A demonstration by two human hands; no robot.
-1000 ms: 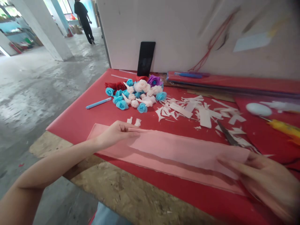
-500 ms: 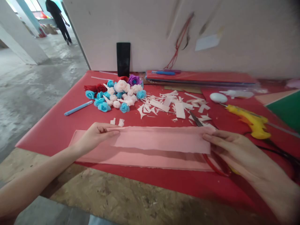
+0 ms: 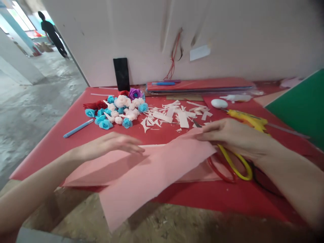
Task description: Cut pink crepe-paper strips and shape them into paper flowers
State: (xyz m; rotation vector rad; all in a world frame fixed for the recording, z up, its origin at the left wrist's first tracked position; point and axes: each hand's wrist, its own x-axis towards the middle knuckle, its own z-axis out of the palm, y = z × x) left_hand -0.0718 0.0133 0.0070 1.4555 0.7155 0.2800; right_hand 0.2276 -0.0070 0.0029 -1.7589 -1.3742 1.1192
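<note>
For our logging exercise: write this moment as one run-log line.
left hand: open, over pink paper stack | right hand: pinching pink sheet corner, sheet askew | near: scissors, paper roses

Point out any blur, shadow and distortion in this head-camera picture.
Head view: the left hand is smeared soft, its shadow falling on the pink paper sheet; the right hand and paper roses read sharper; the wide lens bends the table edges, and the right corners darken.
</note>
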